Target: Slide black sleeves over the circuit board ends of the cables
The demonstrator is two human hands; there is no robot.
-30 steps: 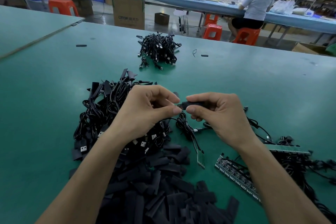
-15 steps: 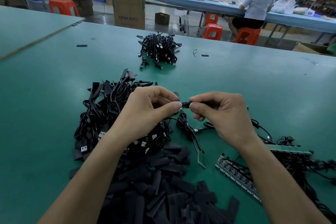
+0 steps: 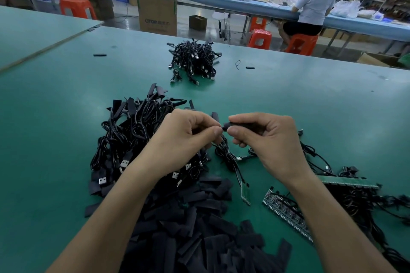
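Observation:
My right hand (image 3: 266, 139) grips a black sleeve (image 3: 238, 126) between thumb and fingers, above the green table. My left hand (image 3: 184, 135) pinches the black cable (image 3: 226, 150) right at the sleeve's left mouth; the two hands nearly touch. The cable hangs down in a loop, and a small green circuit board (image 3: 245, 194) lies on the table below it. A heap of loose flat black sleeves (image 3: 195, 228) lies near me. Behind my left hand lies a tangle of black USB cables (image 3: 133, 131).
A second bundle of black cables (image 3: 193, 61) sits farther back on the green table (image 3: 310, 99). Circuit board strips with cables (image 3: 346, 197) lie at the right. Two stray sleeves (image 3: 99, 55) lie far off. A person sits at a distant bench (image 3: 315, 6).
The sleeve's visible end has shortened as my right hand closed further over it; both hands stayed almost in place, pressed close together.

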